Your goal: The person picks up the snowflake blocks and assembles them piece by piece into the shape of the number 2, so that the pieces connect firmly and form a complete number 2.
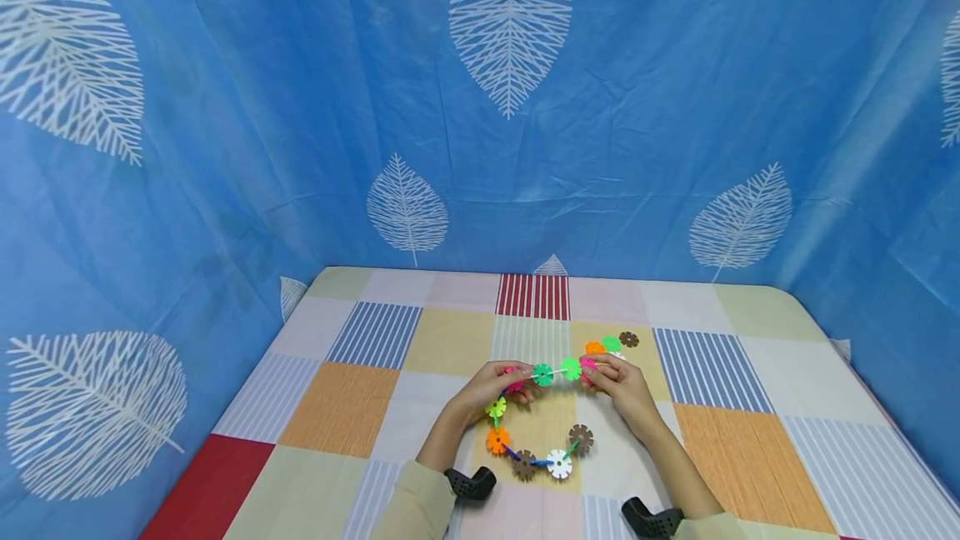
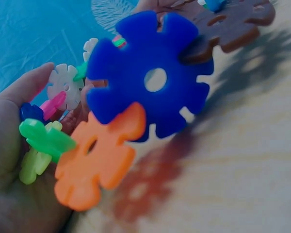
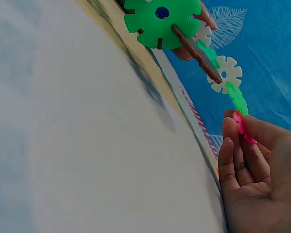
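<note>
A chain of colourful notched plastic discs, slotted edge to edge, hangs as an open loop between both hands. My left hand [image 1: 487, 388] holds its upper left part, beside a teal disc [image 1: 542, 375]. Thumb and fingers of my right hand [image 1: 628, 394] pinch a pink disc [image 3: 242, 128] at one end, attached to a light green disc [image 1: 571, 369]. Below my left hand the chain runs through an orange disc [image 2: 94, 165], a blue disc [image 2: 121, 63] and a white disc [image 1: 558, 464] to a brown disc [image 1: 581, 439] at the other end.
Just beyond my right hand lie several other discs, among them an orange one [image 1: 594, 347], a green one [image 1: 611, 343] and a brown one [image 1: 629, 339]. A patchwork-patterned cloth [image 1: 337, 407] covers the table. Blue leaf-print curtains [image 1: 315, 107] stand behind it and at both sides.
</note>
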{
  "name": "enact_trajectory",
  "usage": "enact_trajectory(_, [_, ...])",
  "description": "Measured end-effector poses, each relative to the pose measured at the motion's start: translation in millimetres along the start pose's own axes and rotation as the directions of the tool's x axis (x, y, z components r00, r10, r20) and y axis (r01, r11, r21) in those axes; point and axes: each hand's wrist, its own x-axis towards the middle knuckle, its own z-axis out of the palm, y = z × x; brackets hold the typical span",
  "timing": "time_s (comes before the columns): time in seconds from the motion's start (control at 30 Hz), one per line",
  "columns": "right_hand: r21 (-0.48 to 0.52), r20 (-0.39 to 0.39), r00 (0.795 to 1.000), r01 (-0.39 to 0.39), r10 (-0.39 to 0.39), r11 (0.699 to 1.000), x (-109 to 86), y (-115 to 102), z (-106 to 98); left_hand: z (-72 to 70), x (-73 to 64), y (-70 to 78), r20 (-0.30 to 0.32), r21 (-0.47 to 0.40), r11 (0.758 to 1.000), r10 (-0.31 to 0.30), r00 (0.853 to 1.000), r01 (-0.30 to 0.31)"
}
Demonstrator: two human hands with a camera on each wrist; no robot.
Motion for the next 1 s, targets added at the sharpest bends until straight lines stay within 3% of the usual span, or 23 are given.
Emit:
enact_trajectory(0.27, [0.039,0.007,1.000,0.025,-0.025,0.999,-1.0,1.2,-0.7,1.4,-2.6,1.5,-0.008,0.006,1.000,-0.006,1.000,0.006])
enact_trajectory(0.53, [0.162,0.050,0.998,0.022,-0.031,0.987,-0.9,-0.5,1.4,1.1,-6.2,8.2,0.001,0.022,0.998,-0.058,0.998,0.058])
enact_trajectory(0.6, [0.142,0.078,0.997,-0.009,-0.002,0.990,-0.8,-1.3,3.3,1.0,-7.4,9.2,0.010,-0.001,0.998,-0.067,0.998,0.067])
enact_trajectory(0.7, [0.032,0.154,0.987,-0.044,0.039,0.998,-2.5,-2.9,7.0,0.3,-8.2,9.0,0.029,-0.022,0.997,-0.072,0.997,0.073])
enact_trajectory(0.83, [-0.101,0.279,0.960,-0.004,0.032,0.995,-4.8,-3.0,10.8,-0.1,-8.8,8.7,0.049,-0.014,0.997,-0.073,0.996,0.074])
enact_trajectory(0.9, [-0.074,0.289,0.957,-0.002,0.023,0.997,-5.2,-2.2,11.2,-0.3,-7.9,8.1,0.061,-0.021,0.998,-0.064,0.996,0.065])
enact_trajectory(1.0, [0.100,0.238,0.971,-0.059,0.034,0.993,-5.3,-1.3,9.1,-0.8,-6.2,6.6,0.045,-0.079,0.996,-0.033,0.998,0.037])
